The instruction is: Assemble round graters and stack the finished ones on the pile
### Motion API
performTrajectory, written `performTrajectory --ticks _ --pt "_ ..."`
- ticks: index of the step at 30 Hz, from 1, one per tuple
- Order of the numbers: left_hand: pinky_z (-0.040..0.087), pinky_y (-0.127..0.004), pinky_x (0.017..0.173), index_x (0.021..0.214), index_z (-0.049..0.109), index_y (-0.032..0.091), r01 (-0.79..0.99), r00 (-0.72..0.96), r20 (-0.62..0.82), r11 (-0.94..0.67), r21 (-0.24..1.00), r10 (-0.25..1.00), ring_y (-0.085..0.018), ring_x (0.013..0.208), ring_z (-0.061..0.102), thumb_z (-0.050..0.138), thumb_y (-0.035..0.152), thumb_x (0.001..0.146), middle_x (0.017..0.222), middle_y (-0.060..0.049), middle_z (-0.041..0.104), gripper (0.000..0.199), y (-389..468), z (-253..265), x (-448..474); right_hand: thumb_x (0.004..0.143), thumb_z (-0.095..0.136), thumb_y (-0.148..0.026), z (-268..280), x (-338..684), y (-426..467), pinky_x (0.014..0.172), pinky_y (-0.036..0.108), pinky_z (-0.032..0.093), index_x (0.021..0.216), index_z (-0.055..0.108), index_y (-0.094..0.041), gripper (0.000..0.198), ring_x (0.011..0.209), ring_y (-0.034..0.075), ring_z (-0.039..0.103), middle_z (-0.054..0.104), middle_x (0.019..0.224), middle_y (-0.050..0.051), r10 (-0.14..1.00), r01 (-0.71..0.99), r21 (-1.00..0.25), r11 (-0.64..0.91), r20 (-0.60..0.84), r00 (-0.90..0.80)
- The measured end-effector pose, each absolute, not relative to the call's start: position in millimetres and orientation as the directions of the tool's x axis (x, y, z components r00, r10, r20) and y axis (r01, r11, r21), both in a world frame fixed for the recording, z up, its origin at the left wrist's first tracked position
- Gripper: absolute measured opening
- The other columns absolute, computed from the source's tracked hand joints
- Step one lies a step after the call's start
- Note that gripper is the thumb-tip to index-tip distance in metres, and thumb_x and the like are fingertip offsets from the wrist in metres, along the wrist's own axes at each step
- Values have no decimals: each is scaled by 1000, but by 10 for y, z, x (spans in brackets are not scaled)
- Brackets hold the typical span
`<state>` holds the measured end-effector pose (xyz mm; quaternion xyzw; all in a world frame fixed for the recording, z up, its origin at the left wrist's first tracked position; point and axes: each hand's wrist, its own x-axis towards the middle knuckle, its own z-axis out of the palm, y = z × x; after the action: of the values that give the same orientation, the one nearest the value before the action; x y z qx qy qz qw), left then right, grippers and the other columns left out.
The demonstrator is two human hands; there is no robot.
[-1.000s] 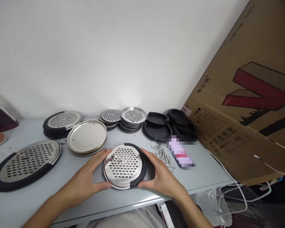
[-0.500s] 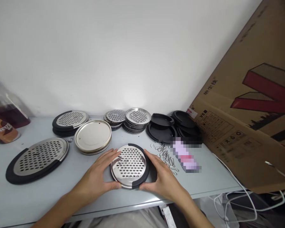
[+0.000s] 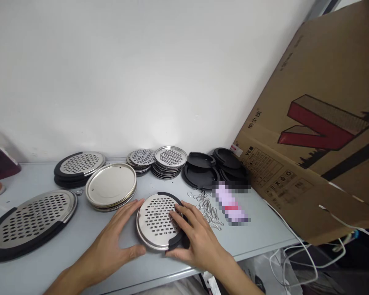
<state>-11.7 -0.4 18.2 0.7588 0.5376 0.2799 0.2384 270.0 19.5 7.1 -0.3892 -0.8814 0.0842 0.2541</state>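
Holding a round grater point(image 3: 158, 221).
Clasped at its black rim point(image 3: 174, 241) by right grip point(image 3: 199, 237), beside spread left grip point(image 3: 110, 241).

The grater point(image 3: 156, 223) is shiny silver, patterned with staggered rows of small dark slots, and its band point(image 3: 169, 197) is matt black. The left grater point(image 3: 33, 219) repeats that silver and black, with dark oval holes. The plain discs point(image 3: 110, 184) are pale silver with faintly golden edges; the holed discs point(image 3: 171, 157) are brighter silver, dotted all over. The holders point(image 3: 201, 176) are solid black, the clips point(image 3: 207, 211) silver. Pixelation blurs one item point(image 3: 229, 203), which seems lilac with a red patch. The counter point(image 3: 249, 235) is pale blue-grey, the wall point(image 3: 141, 73) white, the carton point(image 3: 273, 164) brown, printed with a red V and black lettering.
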Motion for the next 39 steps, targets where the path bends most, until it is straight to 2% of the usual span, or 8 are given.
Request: performTrajectory --ticks 4,8,14,19,25,29,35,39 --pt "33 -52 113 151 22 36 608 237 209 -312 730 949 -33 141 35 73 34 79 155 -3 35 88 -55 294 -108 87 57 -55 95 2742 184 101 47 47 146 38 -21 70 119 31 56 60 131 14 729 526 -505 685 461 -507" --pt "32 -47 115 151 21 38 657 241 249 -346 669 938 -29 143 30 72 27 80 159 0 27 88 -65 277 -58 100 38 -40 68 2678 151 84 34 55 142 43 -23 46 93 22 68 71 107 6 882 379 -807 453 343 -324" --pt "31 -48 116 147 34 40 674 282 139 -299 675 949 -28 144 30 69 28 83 160 0 25 74 -33 241 -68 96 50 -42 -26 2549 185 104 38 46 145 41 -24 53 125 24 54 53 141 8 956 191 -960 204 154 -249" --pt "29 -48 116 143 40 39 663 312 51 -255 704 949 -28 144 29 71 31 81 159 -1 26 70 -43 273 -78 87 64 -43 -36 2594 197 114 46 33 148 35 -27 69 139 27 38 36 153 10 938 236 -941 242 165 -305" --pt "32 -49 115 140 46 38 657 317 86 -284 698 944 -29 143 31 68 26 82 158 -1 28 63 -42 272 -87 57 87 -48 83 2619 150 115 54 27 153 22 -32 117 146 37 19 11 160 13 851 459 -790 406 144 -505" --pt "34 -49 114 140 47 38 679 338 93 -311 665 937 -30 143 31 67 27 83 158 -1 27 61 -45 268 -92 61 85 -48 89 2597 137 114 52 31 153 16 -34 116 146 36 19 5 160 12 847 519 -746 417 113 -519" --pt "36 -51 112 142 43 40 712 388 58 -339 615 920 -37 143 28 85 34 62 162 0 13 91 -40 206 -95 61 81 -59 54 2590 129 114 51 32 154 13 -29 119 147 37 13 4 160 15 838 581 -680 447 91 -538" --pt "36 -52 112 144 39 42 743 393 42 -344 574 919 -38 144 25 85 33 63 163 2 7 94 -36 164 -90 60 74 -71 66 2578 156 115 62 21 154 20 -24 118 146 42 7 13 159 19 823 641 -582 500 88 -562"
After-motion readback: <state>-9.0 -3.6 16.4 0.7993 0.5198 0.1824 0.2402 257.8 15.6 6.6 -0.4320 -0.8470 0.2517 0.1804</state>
